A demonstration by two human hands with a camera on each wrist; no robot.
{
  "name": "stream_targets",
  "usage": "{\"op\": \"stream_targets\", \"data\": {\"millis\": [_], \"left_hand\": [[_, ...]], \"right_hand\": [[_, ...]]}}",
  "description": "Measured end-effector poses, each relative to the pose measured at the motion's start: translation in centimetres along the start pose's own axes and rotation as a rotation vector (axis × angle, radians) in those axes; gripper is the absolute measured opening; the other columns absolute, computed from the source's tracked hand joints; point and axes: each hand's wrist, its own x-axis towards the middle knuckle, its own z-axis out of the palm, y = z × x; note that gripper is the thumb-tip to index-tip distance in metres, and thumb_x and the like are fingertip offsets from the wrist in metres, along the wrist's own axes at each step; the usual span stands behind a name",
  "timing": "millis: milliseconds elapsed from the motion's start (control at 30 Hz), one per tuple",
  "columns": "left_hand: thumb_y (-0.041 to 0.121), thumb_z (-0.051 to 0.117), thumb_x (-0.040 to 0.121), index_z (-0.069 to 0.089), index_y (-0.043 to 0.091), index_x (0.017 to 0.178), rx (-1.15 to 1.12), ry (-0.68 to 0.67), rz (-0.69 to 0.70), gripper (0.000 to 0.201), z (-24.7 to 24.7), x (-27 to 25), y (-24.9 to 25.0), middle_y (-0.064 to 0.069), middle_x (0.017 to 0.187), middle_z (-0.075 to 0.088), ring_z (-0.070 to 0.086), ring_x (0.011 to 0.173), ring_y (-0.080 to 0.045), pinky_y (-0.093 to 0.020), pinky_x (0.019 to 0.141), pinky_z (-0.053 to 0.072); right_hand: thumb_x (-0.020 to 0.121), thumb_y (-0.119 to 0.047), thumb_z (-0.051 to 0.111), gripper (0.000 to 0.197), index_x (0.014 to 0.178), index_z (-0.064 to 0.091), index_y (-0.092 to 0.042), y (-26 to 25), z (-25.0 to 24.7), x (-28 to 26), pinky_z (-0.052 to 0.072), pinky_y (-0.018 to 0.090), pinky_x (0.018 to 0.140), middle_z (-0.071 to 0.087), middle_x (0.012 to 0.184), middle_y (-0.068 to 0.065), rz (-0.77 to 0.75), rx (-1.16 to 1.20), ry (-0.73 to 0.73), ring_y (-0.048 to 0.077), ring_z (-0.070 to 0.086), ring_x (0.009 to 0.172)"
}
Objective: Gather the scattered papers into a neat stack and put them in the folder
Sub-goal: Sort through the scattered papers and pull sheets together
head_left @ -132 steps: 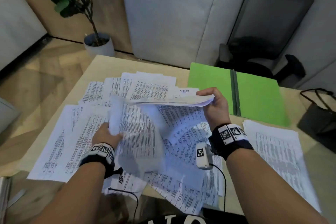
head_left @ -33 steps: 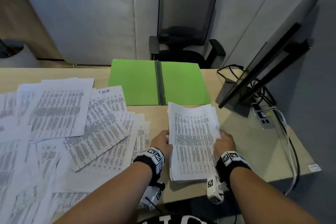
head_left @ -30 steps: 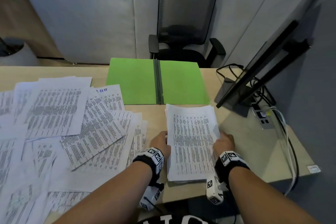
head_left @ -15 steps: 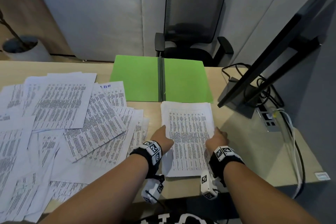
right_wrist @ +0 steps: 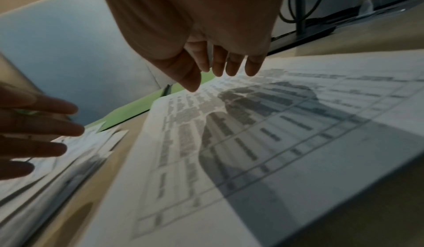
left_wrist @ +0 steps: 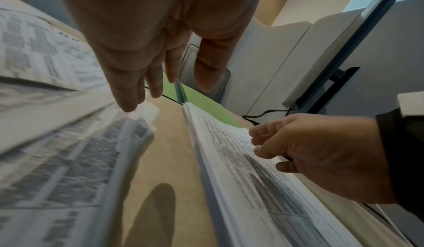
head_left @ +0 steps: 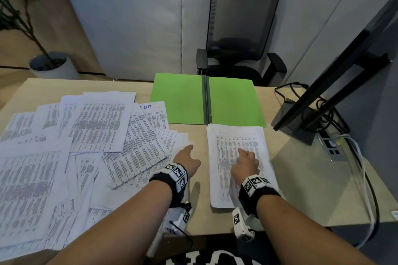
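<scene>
A neat stack of printed papers (head_left: 237,142) lies on the desk just in front of the open green folder (head_left: 183,101). My right hand (head_left: 245,161) hovers low over the stack's top sheet (right_wrist: 286,124) with relaxed fingers (right_wrist: 218,67) and holds nothing. My left hand (head_left: 187,157) reaches left with straight fingers. Its fingertips (left_wrist: 129,105) touch the near corner of the scattered papers (head_left: 92,135), which overlap across the desk's left half (left_wrist: 69,151). A bare strip of desk (left_wrist: 169,142) separates the loose sheets from the stack (left_wrist: 241,160).
A monitor (head_left: 336,79) on a stand occupies the desk's right side, with cables and a power strip (head_left: 330,146) behind it. An office chair (head_left: 241,34) stands beyond the folder. A potted plant (head_left: 47,64) is on the floor at far left.
Both hands have let go of the stack's sides. The left hand has moved left to the scattered sheets and the right hand has come over the top of the stack.
</scene>
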Motion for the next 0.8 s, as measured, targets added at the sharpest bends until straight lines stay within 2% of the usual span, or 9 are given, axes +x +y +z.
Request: {"op": "stream_targets", "data": {"millis": [67, 133, 167, 233, 333, 367, 467, 667, 800], "left_hand": [[0.015, 0.052, 0.090, 0.025, 0.017, 0.149, -0.003, 0.033, -0.003, 0.066, -1.8, -0.2, -1.1, -0.007, 0.152, 0.032, 0.054, 0.117, -0.021, -0.024, 0.086, 0.044], [0.015, 0.052, 0.091, 0.026, 0.016, 0.149, -0.014, 0.069, -0.003, 0.063, -4.1, -0.4, -2.6, -0.006, 0.153, 0.031, 0.058, 0.091, -0.009, -0.021, 0.071, 0.046], [0.015, 0.051, 0.092, 0.027, 0.016, 0.149, -0.016, 0.088, -0.008, 0.062, -5.4, -0.5, -3.5, -0.006, 0.153, 0.030, 0.059, 0.090, -0.009, -0.020, 0.068, 0.045], [0.016, 0.052, 0.092, 0.028, 0.015, 0.149, -0.006, 0.119, -0.029, 0.061, -8.2, -0.9, -5.3, -0.007, 0.153, 0.030, 0.059, 0.107, -0.020, -0.024, 0.076, 0.045], [0.015, 0.052, 0.092, 0.031, 0.015, 0.148, 0.015, 0.162, -0.066, 0.059, -12.5, -1.4, -8.6, -0.008, 0.152, 0.034, 0.059, 0.086, -0.010, -0.021, 0.074, 0.043], [0.015, 0.052, 0.092, 0.031, 0.015, 0.147, 0.025, 0.170, -0.084, 0.059, -14.0, -1.6, -9.7, -0.008, 0.152, 0.033, 0.058, 0.090, -0.009, -0.021, 0.079, 0.043], [0.015, 0.052, 0.092, 0.033, 0.015, 0.147, 0.050, 0.220, -0.125, 0.058, -17.9, -1.6, -13.1, -0.009, 0.153, 0.031, 0.047, 0.127, -0.025, -0.025, 0.095, 0.037], [0.013, 0.055, 0.087, 0.040, 0.015, 0.143, 0.158, 0.385, -0.195, 0.058, -25.3, -0.6, -20.0, -0.012, 0.146, 0.040, 0.050, 0.124, -0.032, -0.038, 0.105, 0.041], [0.020, 0.058, 0.083, 0.026, 0.024, 0.149, 0.344, 0.420, -0.457, 0.074, -29.5, -0.5, -24.9, -0.010, 0.157, 0.018, 0.020, 0.143, -0.031, -0.050, 0.114, 0.024]], "right_hand": [[0.088, -0.007, 0.046, 0.058, 0.143, 0.038, -0.022, -1.5, 1.0, -0.5, 0.030, 0.040, 0.107, 0.032, 0.144, 0.007, -0.034, -0.008, -0.018, 0.031, 0.032, 0.129], [0.090, -0.008, 0.044, 0.050, 0.139, 0.045, -0.020, -3.3, 2.2, -0.8, 0.034, 0.040, 0.106, 0.036, 0.142, 0.008, -0.077, 0.009, -0.040, 0.031, 0.035, 0.128], [0.091, -0.009, 0.044, 0.046, 0.136, 0.049, -0.019, -4.4, 2.9, -1.1, 0.036, 0.039, 0.106, 0.039, 0.141, 0.008, -0.106, 0.035, -0.061, 0.030, 0.038, 0.128], [0.092, -0.009, 0.048, 0.041, 0.132, 0.055, -0.015, -6.6, 4.3, -1.7, 0.039, 0.034, 0.105, 0.048, 0.137, 0.010, -0.189, 0.087, -0.124, 0.027, 0.046, 0.125], [0.093, -0.011, 0.053, 0.033, 0.125, 0.061, -0.012, -10.2, 6.6, -2.7, 0.042, 0.028, 0.102, 0.061, 0.125, 0.009, -0.265, 0.159, -0.173, 0.023, 0.057, 0.115], [0.093, -0.011, 0.053, 0.032, 0.123, 0.062, -0.013, -11.4, 7.4, -3.0, 0.043, 0.027, 0.101, 0.063, 0.123, 0.008, -0.274, 0.183, -0.177, 0.022, 0.058, 0.114], [0.094, -0.013, 0.052, 0.031, 0.123, 0.062, -0.013, -14.9, 9.5, -3.5, 0.041, 0.026, 0.098, 0.061, 0.124, 0.008, -0.309, 0.159, -0.191, 0.024, 0.057, 0.115], [0.093, -0.018, 0.052, 0.038, 0.131, 0.056, -0.017, -20.0, 12.8, -3.5, 0.045, 0.040, 0.102, 0.051, 0.133, 0.012, -0.298, 0.090, -0.140, 0.028, 0.054, 0.118], [0.088, -0.022, 0.056, 0.053, 0.140, 0.045, -0.024, -21.7, 14.1, -3.7, 0.041, 0.041, 0.104, 0.034, 0.146, 0.010, -0.268, -0.024, -0.030, 0.031, 0.042, 0.128]]}}
